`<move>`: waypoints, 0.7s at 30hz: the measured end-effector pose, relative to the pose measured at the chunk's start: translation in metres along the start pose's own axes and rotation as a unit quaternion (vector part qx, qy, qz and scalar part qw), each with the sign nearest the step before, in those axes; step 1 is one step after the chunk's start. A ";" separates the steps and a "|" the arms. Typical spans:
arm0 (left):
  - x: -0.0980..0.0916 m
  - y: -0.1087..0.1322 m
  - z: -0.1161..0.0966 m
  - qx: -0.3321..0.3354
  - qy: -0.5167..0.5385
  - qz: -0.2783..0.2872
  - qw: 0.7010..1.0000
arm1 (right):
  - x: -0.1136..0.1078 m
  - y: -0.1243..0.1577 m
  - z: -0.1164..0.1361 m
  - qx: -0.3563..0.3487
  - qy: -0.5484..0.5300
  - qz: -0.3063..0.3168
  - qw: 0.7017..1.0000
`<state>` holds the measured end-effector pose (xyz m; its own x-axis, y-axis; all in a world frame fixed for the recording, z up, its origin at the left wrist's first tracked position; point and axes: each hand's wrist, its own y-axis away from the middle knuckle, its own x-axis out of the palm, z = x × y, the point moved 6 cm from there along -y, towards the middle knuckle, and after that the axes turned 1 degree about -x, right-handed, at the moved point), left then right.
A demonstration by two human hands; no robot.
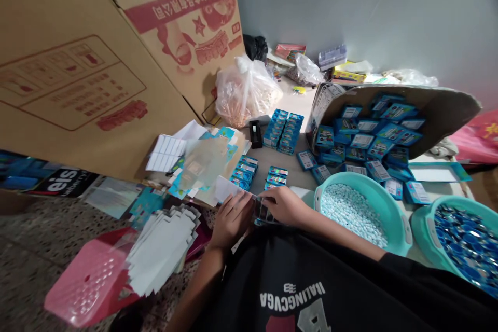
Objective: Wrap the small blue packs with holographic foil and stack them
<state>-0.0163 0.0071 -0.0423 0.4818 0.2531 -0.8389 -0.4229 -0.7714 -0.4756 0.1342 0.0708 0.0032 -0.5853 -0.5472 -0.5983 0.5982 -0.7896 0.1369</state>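
Observation:
My left hand [232,219] and my right hand [284,204] meet just above my lap, both pinched on a small clear-fronted packet [263,211] held between them. The fingers of both hands are curled round its edges. Just beyond my hands lie short rows of small blue packets [244,171] and another little stack of blue packets [275,177] on the grey table. A teal basin of pale blue-white pellets [352,211] sits right beside my right forearm.
A second teal basin of dark blue pieces [465,241] stands at the right. A tipped carton spilling blue boxes [373,137] lies behind it. A pink stool with a pile of white card blanks [161,249] is at left; big cardboard boxes [97,62] and a plastic bag [245,91] stand behind.

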 end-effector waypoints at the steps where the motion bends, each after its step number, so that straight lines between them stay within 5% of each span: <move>1: -0.001 -0.001 -0.001 0.004 0.012 -0.005 1.000 | -0.001 0.000 -0.001 0.002 0.002 0.002 1.000; 8: -0.015 -0.010 -0.003 0.001 0.039 -0.070 0.997 | 0.002 -0.003 0.001 -0.019 0.005 0.006 1.000; 12: -0.017 -0.006 -0.006 -0.001 0.098 -0.076 0.992 | -0.010 -0.007 -0.014 0.030 -0.014 -0.053 0.998; 14: -0.021 -0.003 -0.003 -0.059 0.158 -0.138 0.976 | -0.025 -0.010 -0.037 0.073 -0.011 -0.112 0.991; 17: -0.018 0.005 0.018 -0.258 0.242 -0.231 0.906 | -0.053 -0.011 -0.087 0.135 0.004 -0.198 0.971; 21: 0.021 0.011 0.050 -0.497 0.423 -0.119 0.748 | -0.074 -0.002 -0.143 0.237 0.059 -0.266 0.933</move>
<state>-0.0493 0.0334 -0.0780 0.9437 0.3168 -0.0952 0.3299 -0.9226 0.2001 0.2549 0.1525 -0.0655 -0.6493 -0.0312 -0.7599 -0.0841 -0.9901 0.1125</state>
